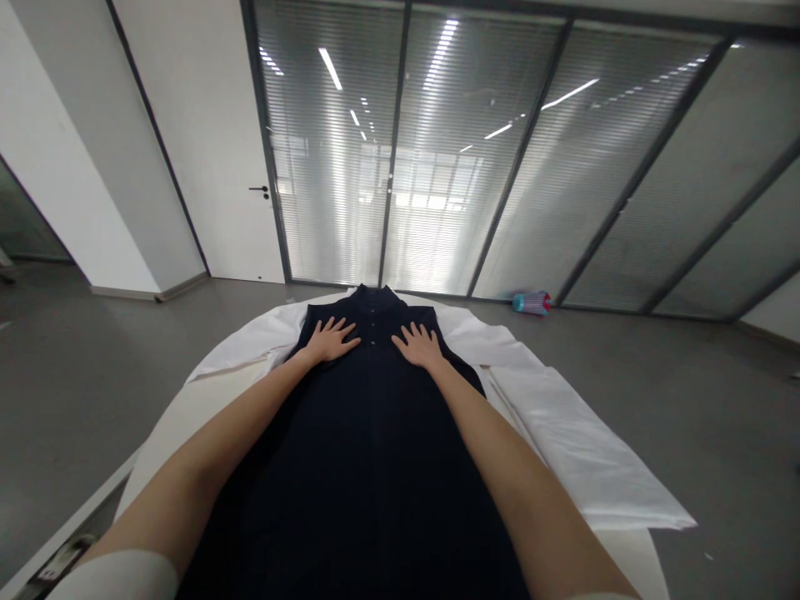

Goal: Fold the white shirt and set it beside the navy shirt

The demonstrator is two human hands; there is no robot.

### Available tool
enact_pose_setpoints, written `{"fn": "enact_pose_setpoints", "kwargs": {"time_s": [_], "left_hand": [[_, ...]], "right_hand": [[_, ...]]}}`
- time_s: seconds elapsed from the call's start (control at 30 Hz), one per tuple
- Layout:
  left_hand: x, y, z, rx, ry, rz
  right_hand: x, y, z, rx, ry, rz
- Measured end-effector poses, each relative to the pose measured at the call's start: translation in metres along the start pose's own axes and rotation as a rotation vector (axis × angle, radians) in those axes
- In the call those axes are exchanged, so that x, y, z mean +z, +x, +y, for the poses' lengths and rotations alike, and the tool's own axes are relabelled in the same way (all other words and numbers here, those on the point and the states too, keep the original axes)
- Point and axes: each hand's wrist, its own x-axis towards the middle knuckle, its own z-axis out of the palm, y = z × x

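Observation:
A dark navy garment (372,467) with a stand collar and a short row of buttons lies spread over a white, rounded table (181,433), its collar at the far end. Flat on its upper left chest rests my left hand (331,340), fingers spread. My right hand (420,346) lies likewise on the upper right chest, fingers apart. Neither hand grips anything. White cloth (562,425) sticks out beyond the garment on the right, and more white cloth (250,337) shows on the left. How the white cloth continues beneath the navy fabric is hidden.
Beyond the table stands a glass partition (437,167) with blinds, and a white door (206,150) to its left. A blue and red patterned object (531,303) lies on the grey floor by the glass. A pale column (100,167) rises at far left.

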Motion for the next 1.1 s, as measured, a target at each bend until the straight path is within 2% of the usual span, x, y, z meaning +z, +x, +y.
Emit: {"fn": "enact_pose_setpoints", "kwargs": {"time_s": [0.1,0.2,0.27,0.37,0.47,0.53,0.63,0.73,0.93,1.1], "left_hand": [[-0.002,0.001,0.005,0.016,0.030,0.033],[-0.010,0.008,0.023,0.075,0.023,0.193],[-0.013,0.015,0.044,0.163,-0.010,0.267],[-0.010,0.028,0.085,0.368,-0.055,0.289],[0.002,0.040,0.127,0.579,-0.080,0.264],[0.012,0.048,0.151,0.648,-0.065,0.198],[0.026,0.061,0.176,0.619,-0.054,0.073],[0.034,0.076,0.189,0.560,-0.080,0.016],[0.040,0.102,0.190,0.374,-0.134,-0.012],[0.041,0.109,0.187,0.357,-0.225,-0.012]], "right_hand": [[-0.003,0.002,0.006,-0.059,0.048,0.017],[-0.027,0.004,0.021,-0.124,0.068,0.082],[-0.044,0.001,0.036,-0.140,0.051,0.114],[-0.055,-0.019,0.058,-0.167,0.009,0.102],[-0.045,-0.053,0.072,-0.211,-0.122,0.006],[-0.034,-0.075,0.074,-0.225,-0.225,-0.070],[-0.023,-0.097,0.071,-0.221,-0.326,-0.081],[-0.022,-0.104,0.064,-0.195,-0.388,-0.040],[-0.020,-0.111,0.059,-0.121,-0.338,-0.065],[-0.015,-0.121,0.059,-0.081,-0.309,-0.074]]}}
